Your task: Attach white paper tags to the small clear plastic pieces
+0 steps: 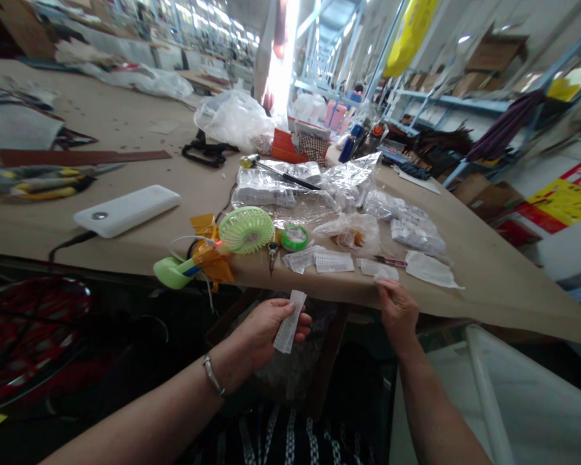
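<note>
My left hand [271,326] is closed on a narrow white printed label [289,323], pinched under the thumb just off the table's front edge. My right hand [397,310] is at the table edge, fingertips pressed together at the near end of a small white slip [377,268]; whether they grip it or only touch it is unclear. Left of that slip lie more printed labels [334,261] in overlapping stacks. Behind them sit a green roll of tape [294,237] and a clear plastic bag [351,232] with small orange-brown pieces inside. A blank white sheet [430,269] lies to the right.
A green fan [246,230] is fixed at the table edge with orange tape [214,255]. Beside it stands a small screwdriver-like tool [272,252]. Left are a white power bank [128,210] and pliers [48,182]. Plastic-wrapped packs [416,226] lie behind; a white bin [484,387] stands below right.
</note>
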The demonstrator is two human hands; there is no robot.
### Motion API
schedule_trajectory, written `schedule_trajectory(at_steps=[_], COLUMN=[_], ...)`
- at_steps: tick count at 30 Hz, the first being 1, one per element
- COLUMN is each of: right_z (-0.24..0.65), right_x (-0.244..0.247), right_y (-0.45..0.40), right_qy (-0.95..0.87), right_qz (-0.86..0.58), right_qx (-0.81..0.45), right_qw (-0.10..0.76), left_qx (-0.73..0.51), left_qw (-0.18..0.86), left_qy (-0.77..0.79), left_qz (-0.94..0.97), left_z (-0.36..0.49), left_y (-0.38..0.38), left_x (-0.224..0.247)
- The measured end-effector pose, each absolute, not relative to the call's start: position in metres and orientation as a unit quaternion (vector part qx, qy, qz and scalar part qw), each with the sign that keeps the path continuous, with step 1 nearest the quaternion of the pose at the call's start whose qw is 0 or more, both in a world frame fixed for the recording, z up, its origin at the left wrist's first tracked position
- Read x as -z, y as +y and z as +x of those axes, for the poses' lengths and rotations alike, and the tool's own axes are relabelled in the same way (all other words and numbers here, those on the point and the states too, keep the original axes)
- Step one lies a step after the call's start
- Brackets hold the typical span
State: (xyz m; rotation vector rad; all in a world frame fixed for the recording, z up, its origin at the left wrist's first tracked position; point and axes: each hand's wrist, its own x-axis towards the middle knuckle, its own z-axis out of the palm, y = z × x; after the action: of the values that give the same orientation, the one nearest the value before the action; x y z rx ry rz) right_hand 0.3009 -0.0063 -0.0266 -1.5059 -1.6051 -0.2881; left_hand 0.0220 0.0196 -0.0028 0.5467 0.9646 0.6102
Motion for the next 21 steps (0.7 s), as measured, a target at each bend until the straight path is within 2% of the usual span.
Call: schedule_trajectory(at_steps=[2,4,10,21], right_z=[0.276,0.244,0.165,0.160], right_x=[0.019,0.012,0.021,0.032], right_y=[-0.010,-0.014,-0.018,-0.015], right_qy=[-0.638,-0.681,-0.831,-0.853], right_qz=[-0.567,-0.501,-0.350,-0.355], right_qx=[0.107,0.072,-0.020,-0.029], right_qw=[0.510,0.529,0.432,0.381], left_qx=[-0.284,-0.287,-0.366,-0.395], left_qw=[0.812,0.815,0.835,0.831], left_qy=[0.446,0.441,0.366,0.353], left_qz=[0.248,0.240,0.186,0.168], left_z=[0.024,0.026,0.027,0.024], left_y=[0.019,0.017,0.017,0.017], left_x=[0.002,0.000,-0.003,0.010])
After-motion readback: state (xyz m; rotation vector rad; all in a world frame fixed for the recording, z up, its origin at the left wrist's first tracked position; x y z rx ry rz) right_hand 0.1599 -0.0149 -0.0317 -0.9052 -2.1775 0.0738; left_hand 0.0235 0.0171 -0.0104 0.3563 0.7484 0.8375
